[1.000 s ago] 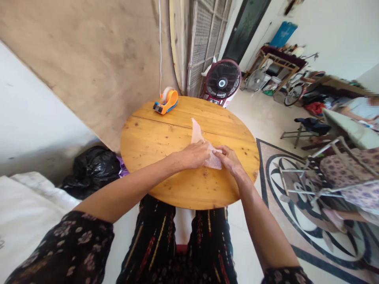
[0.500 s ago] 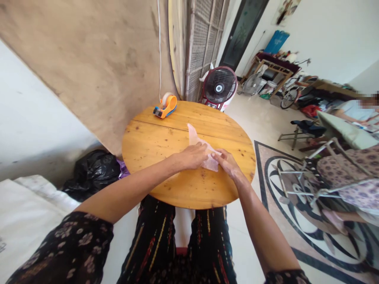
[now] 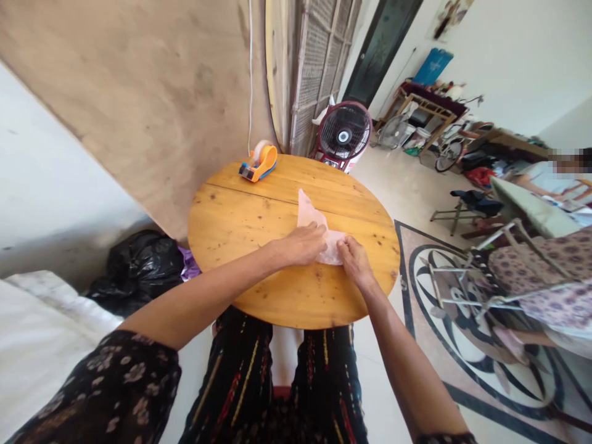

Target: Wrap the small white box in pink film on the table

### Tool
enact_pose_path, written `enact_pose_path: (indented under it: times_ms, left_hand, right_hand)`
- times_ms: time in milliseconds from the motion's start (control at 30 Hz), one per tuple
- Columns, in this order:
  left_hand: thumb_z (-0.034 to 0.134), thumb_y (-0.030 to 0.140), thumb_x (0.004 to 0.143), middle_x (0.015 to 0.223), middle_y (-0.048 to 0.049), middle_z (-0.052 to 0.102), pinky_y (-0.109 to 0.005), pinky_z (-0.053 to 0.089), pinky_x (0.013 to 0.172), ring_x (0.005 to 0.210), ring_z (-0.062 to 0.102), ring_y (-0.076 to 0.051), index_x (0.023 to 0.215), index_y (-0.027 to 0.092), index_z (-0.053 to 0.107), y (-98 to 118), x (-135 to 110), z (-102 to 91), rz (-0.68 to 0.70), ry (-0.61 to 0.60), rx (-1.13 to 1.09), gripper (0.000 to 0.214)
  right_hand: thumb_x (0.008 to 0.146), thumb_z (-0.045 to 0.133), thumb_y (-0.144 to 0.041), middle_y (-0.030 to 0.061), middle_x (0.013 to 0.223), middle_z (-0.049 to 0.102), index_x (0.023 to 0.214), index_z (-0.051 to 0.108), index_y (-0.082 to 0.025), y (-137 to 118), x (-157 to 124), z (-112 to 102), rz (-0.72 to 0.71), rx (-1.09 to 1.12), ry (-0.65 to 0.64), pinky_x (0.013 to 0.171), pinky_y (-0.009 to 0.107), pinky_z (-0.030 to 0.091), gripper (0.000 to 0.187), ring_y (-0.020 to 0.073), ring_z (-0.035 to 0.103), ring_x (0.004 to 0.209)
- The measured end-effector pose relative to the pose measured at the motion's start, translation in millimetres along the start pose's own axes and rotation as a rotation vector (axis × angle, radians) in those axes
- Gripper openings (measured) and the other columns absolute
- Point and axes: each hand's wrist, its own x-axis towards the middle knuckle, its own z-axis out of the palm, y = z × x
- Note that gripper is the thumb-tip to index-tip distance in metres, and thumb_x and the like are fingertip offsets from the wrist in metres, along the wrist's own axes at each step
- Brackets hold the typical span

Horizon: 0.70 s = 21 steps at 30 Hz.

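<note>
A thin, pale pink sheet [image 3: 311, 213], crumpled and slightly see-through, lies on the round wooden table [image 3: 240, 246]; whether it is plastic or paper I cannot tell. My left hand [image 3: 303, 245] rests on its middle with the fingers curled and closed against it. At the sheet's right edge, my right hand [image 3: 355, 258] pinches it between thumb and fingers. Part of the sheet is hidden under my left hand, and its narrow tip points toward the far side of the table. An orange tape dispenser [image 3: 266, 161] with a roll of tape stands near the far left rim.
A dark red electric fan [image 3: 345, 132] stands just beyond the table. Black plastic bags [image 3: 143, 265] lie on the floor at left, beside a wooden panel [image 3: 176, 111]. Over on the right, a person sits at a pale green table [image 3: 531, 209], near a metal-framed chair [image 3: 513, 246].
My right hand has turned and closed more tightly on the sheet's right edge. The sheet's lower part looks more spread between my hands. My left hand has barely shifted.
</note>
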Motion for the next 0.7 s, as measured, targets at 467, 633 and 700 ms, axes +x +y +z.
enact_pose_path:
  times_ms: [467, 633, 700]
  left_hand:
    - [0.049, 0.013, 0.085, 0.105, -0.0152, 0.055, -0.036, 0.046, 0.08, 0.102, 0.051, -0.028, 0.096, 0.016, 0.071, 1.5, -0.3, -3.3, -0.007, -0.026, 0.0, 0.024]
    - [0.049, 0.014, 0.085, 0.104, -0.0143, 0.055, -0.036, 0.046, 0.08, 0.102, 0.051, -0.027, 0.092, 0.017, 0.072, 0.1, 0.4, -2.2, 0.013, -0.011, 0.018, 0.023]
    - [0.05, 0.015, 0.086, 0.105, -0.0141, 0.055, -0.036, 0.046, 0.082, 0.102, 0.051, -0.027, 0.094, 0.017, 0.071, 0.7, 0.9, -3.0, 0.014, -0.014, 0.008, 0.023]
  right_hand:
    - [0.079, 0.05, -0.044, -0.0016, 0.052, 0.051, 0.059, 0.046, -0.021, -7.5, -4.3, -4.6, 0.124, -0.162, -0.17, 0.05, 0.025, 0.029, 0.031, 0.0138, 0.047, 0.052]
    - [0.084, 0.047, -0.042, -0.0013, 0.056, 0.058, 0.067, 0.048, -0.021, -6.7, -8.1, -5.9, 0.136, -0.029, -0.169, 0.052, 0.026, 0.039, 0.026, 0.0139, 0.054, 0.049]
    - [0.084, 0.048, -0.043, -0.0015, 0.056, 0.059, 0.07, 0.049, -0.022, -8.5, -9.6, -3.9, 0.139, 0.045, -0.142, 0.051, 0.026, 0.041, 0.025, 0.0141, 0.054, 0.046]
